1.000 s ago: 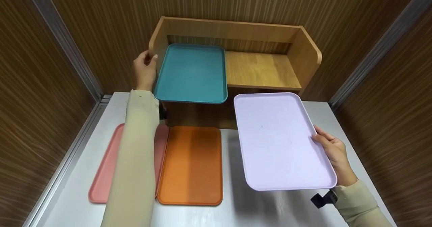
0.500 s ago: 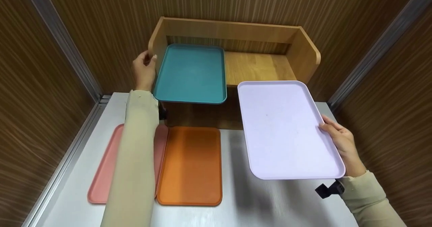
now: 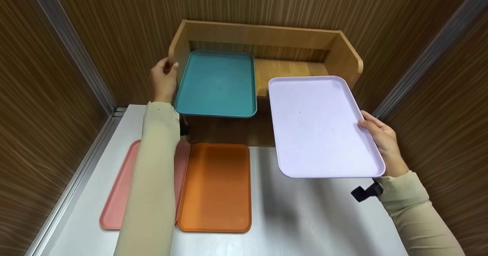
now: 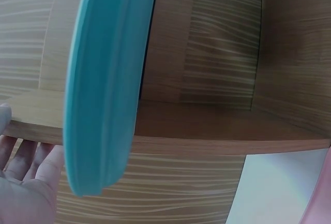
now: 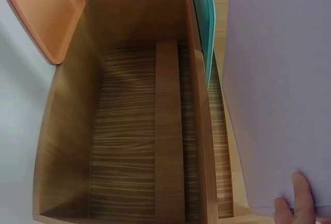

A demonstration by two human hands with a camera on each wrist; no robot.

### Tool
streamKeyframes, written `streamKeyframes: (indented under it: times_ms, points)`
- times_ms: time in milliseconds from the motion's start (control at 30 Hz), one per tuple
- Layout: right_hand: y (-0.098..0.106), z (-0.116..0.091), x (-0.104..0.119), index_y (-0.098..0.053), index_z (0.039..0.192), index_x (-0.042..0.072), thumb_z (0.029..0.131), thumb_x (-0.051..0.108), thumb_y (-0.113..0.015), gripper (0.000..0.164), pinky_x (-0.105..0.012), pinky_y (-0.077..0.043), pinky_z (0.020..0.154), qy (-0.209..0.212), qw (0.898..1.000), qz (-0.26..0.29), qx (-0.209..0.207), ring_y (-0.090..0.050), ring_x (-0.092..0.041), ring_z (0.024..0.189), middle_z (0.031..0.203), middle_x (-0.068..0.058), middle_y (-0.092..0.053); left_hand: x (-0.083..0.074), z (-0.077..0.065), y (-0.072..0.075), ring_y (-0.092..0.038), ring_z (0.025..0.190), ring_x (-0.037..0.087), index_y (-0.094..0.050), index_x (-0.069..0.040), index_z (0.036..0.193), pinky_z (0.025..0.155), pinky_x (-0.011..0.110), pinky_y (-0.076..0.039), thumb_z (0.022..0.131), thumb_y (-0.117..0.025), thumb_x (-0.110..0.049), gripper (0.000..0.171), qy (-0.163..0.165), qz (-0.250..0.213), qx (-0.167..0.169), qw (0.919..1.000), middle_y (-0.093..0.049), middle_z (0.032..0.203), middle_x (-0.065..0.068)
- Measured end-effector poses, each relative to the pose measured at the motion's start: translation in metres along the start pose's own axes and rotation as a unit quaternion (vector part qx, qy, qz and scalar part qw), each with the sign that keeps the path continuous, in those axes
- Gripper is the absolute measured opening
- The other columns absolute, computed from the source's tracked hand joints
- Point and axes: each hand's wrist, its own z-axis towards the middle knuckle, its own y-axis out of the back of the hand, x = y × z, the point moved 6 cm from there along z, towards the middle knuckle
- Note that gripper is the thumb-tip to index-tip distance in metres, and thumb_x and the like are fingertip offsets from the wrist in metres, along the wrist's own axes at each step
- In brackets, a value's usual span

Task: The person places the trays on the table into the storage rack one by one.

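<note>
Lavender tray (image 3: 324, 128), its right edge gripped by the right hand (image 3: 384, 143); left hand (image 3: 164, 81) holding the left side panel (image 3: 180, 44) of the wooden shelf (image 3: 263, 34), beside the teal tray (image 3: 218, 84).

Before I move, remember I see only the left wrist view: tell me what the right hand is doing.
Observer: The right hand grips a lavender tray by its right edge.
Operator: Say whether that tray is down on the white table.
Observer: No, it is held up off it.
Operator: I catch only a sliver of the pink tray. Name what lies beside it.
Observer: An orange tray, on its right in the head view.
</note>
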Motion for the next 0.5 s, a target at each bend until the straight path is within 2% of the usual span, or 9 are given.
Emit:
streamKeyframes:
  times_ms: [267, 500]
  points:
    - [-0.026, 0.015, 0.015, -0.076, 0.088, 0.024, 0.089, 0.004, -0.061, 0.025, -0.021, -0.053, 0.059, -0.002, 1.000, 0.009, -0.003, -0.064, -0.008, 0.068, 0.082, 0.005, -0.071, -0.002, 0.000, 0.003, -0.050, 0.114, 0.018, -0.052, -0.006, 0.133, 0.097, 0.026, -0.041, 0.098, -0.051, -0.018, 0.038, 0.003, 0.004, 0.000, 1.0000, -0.055, 0.130, 0.010]
    - [-0.037, 0.029, 0.021, -0.072, 0.100, 0.021, 0.088, 0.008, -0.063, 0.020, -0.019, -0.051, 0.063, -0.011, 1.000, -0.004, -0.027, -0.061, -0.006, 0.073, 0.085, 0.010, -0.070, -0.003, 0.000, 0.003, -0.050, 0.115, 0.019, -0.052, -0.007, 0.133, 0.098, 0.026, -0.041, 0.097, -0.052, -0.018, 0.038, 0.004, -0.001, -0.001, 1.0000, -0.055, 0.131, 0.010]
